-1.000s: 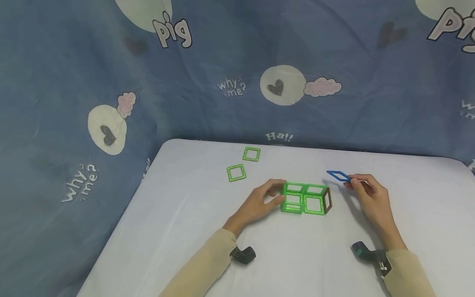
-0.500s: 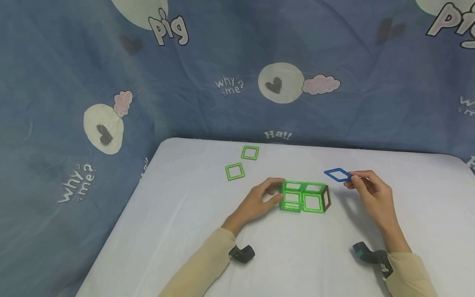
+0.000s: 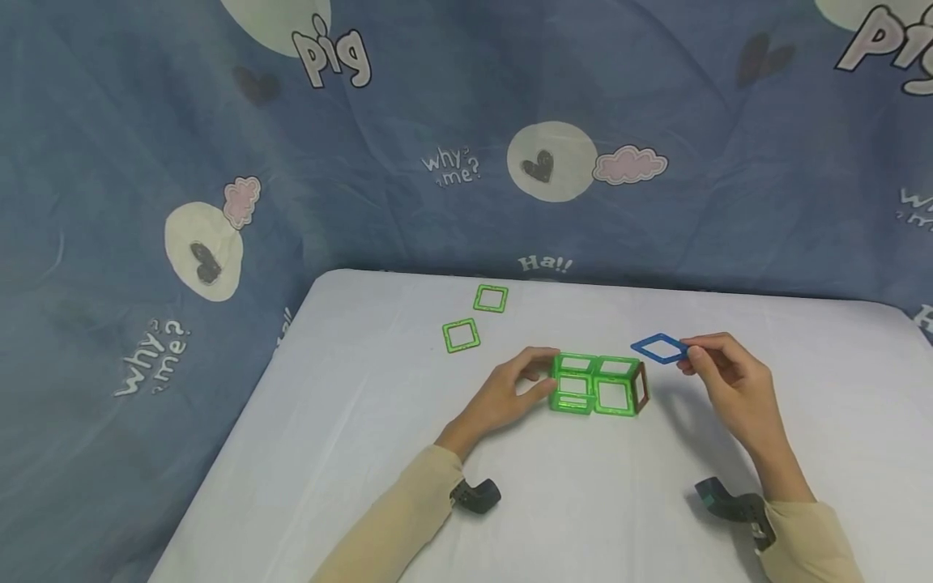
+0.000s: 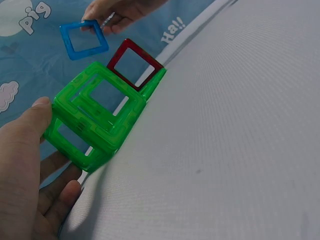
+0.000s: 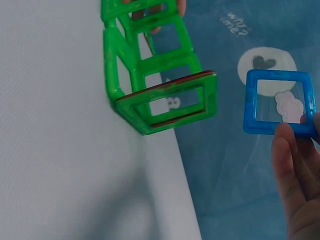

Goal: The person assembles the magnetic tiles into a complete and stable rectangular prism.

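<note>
In the head view, a box-like structure of green square magnetic tiles (image 3: 594, 390) stands on the white table. Its right end carries a dark red square tile (image 4: 123, 79). My left hand (image 3: 504, 395) grips the left end between thumb and fingers; the left wrist view shows the thumb on the near edge and fingers beneath. My right hand (image 3: 738, 389) pinches a blue square magnetic tile (image 5: 262, 128) by one corner. The blue tile hangs in the air beyond the red end, apart from the structure. Part of the structure's far side is hidden.
Two loose green square tiles (image 3: 464, 347) lie flat toward the back of the white table (image 3: 364, 389), left of the structure. A blue printed cloth (image 3: 408, 97) hangs behind the table's back edge and along its left side.
The blue tile has shifted slightly left toward the structure and turned so more of its face shows. My left hand and the green structure stay almost in place.
</note>
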Tool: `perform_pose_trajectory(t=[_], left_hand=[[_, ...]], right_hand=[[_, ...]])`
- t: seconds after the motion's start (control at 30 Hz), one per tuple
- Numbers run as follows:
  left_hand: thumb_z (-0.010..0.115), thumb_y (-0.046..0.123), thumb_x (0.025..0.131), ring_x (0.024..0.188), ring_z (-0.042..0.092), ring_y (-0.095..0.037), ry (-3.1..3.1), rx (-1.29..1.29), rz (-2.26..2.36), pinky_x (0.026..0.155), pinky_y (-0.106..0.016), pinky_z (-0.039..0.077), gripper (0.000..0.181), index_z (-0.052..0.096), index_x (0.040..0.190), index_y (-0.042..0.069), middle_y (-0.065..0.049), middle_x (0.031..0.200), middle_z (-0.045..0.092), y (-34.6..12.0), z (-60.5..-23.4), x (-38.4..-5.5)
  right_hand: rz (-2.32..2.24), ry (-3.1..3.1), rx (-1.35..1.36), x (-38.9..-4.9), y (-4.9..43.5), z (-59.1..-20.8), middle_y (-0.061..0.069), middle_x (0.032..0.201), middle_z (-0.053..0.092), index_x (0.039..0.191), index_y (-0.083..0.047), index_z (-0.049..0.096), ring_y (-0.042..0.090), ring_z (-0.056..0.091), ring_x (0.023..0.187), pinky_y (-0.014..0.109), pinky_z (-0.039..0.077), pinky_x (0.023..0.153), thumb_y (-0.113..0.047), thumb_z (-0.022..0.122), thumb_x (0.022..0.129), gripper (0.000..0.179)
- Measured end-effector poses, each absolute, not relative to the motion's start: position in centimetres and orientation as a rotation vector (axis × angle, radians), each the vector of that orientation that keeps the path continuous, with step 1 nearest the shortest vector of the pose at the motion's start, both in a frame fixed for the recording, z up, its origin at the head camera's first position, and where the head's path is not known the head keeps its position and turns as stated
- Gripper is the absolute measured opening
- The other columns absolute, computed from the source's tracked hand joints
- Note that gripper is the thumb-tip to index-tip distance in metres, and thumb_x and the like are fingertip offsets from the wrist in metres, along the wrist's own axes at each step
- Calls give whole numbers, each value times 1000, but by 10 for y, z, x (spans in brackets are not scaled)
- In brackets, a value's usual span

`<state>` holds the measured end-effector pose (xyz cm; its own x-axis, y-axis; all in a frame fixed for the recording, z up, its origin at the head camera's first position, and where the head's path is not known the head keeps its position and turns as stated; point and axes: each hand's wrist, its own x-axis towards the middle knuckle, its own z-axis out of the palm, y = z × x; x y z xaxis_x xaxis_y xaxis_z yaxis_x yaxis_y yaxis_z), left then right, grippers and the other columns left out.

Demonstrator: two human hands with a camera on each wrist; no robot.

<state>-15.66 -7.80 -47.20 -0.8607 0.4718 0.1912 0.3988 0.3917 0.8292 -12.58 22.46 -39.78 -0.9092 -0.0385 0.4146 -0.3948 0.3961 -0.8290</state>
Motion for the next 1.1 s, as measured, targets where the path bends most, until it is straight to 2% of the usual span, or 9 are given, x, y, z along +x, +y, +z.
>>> perform_pose_trajectory(t=[0.17, 0.43, 0.63, 0.8, 1.03, 1.1], left_hand=[[56, 40, 93, 118, 53, -5, 2556, 797, 1488, 96, -21, 46, 45, 42, 136, 32, 9, 133, 55, -78, -471, -156], [56, 40, 94, 120, 52, -5, 2550, 806, 1496, 97, -21, 45, 45, 42, 136, 32, 10, 133, 54, -78, -470, -157], [56, 39, 94, 120, 52, -5, 2544, 793, 1496, 97, -21, 45, 45, 42, 136, 32, 10, 133, 54, -78, -470, -156], [56, 39, 93, 118, 54, -7, 2542, 774, 1497, 97, -23, 45, 45, 43, 136, 30, 8, 133, 55, -78, -468, -155], [60, 26, 93, 121, 54, -16, 2537, 751, 1509, 98, -28, 46, 46, 45, 136, 19, -1, 133, 56, -76, -469, -156], [60, 26, 93, 121, 54, -16, 2535, 745, 1509, 98, -28, 46, 46, 45, 136, 20, 0, 133, 56, -76, -470, -156]], right_hand=[[1481, -2329, 401, -129, 230, -407, -4, 88, 64, 106, 5, 63, 1, 62, 76, 7, 49, 74, 7, 56, 90, 18], [1430, -2321, 557, -131, 230, -410, 5, 90, 63, 103, 5, 63, 2, 62, 77, 7, 49, 73, 15, 58, 85, 22], [1375, -2361, 611, -128, 228, -407, -1, 91, 65, 101, -1, 65, 0, 64, 78, 6, 48, 77, 12, 61, 84, 22], [1291, -2391, 642, -127, 227, -407, 2, 89, 66, 100, -6, 67, -3, 63, 80, 5, 45, 80, 8, 63, 84, 22], [1235, -2395, 665, -127, 225, -409, -12, 95, 65, 97, -6, 68, -5, 58, 92, 5, 41, 81, 6, 64, 84, 18], [1234, -2396, 677, -127, 225, -409, -13, 96, 65, 96, -5, 68, -6, 57, 94, 6, 40, 83, 6, 64, 84, 17]])
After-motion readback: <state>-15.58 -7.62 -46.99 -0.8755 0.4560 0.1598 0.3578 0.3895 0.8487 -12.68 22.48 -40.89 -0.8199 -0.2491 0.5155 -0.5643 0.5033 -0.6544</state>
